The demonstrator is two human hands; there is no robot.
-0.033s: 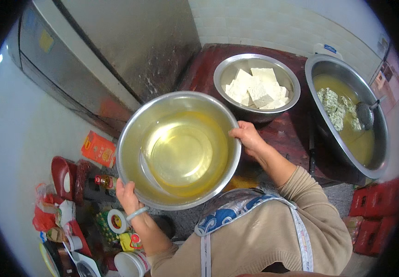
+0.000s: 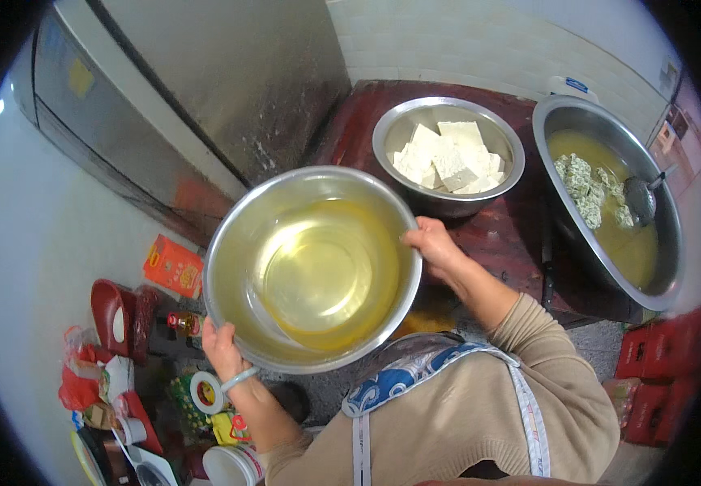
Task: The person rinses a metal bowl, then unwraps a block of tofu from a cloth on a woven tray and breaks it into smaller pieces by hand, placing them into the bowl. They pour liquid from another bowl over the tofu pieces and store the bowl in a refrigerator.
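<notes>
A wide steel basin [image 2: 233, 212] with clear yellowish liquid [image 2: 318, 275] in its bottom is held up between my two hands. My left hand [image 2: 222, 350], a pale bangle at its wrist, grips the rim at the lower left. On the right side of the rim, my right hand [image 2: 434, 243] is closed with the thumb over the edge. Beyond it on the dark red table stands a steel bowl [image 2: 384, 154] piled with white tofu slabs [image 2: 452, 158]. To its right, a larger steel basin [image 2: 543, 130] contains cloudy yellow liquid, pale green-flecked lumps [image 2: 581, 190] and a ladle [image 2: 641, 201].
A steel cabinet [image 2: 229, 73] stands at the far left of the red table [image 2: 500, 243]. On the left lie an orange packet [image 2: 174, 266], a red scoop [image 2: 111, 304], bottles, tubs and bags. Red crates [image 2: 662, 356] are stacked at the lower right. A tiled wall [image 2: 448, 57] bounds the back.
The basin in my hands has dipped very slightly toward me, and its liquid has shifted a little. Both hands keep the same hold on the rim.
</notes>
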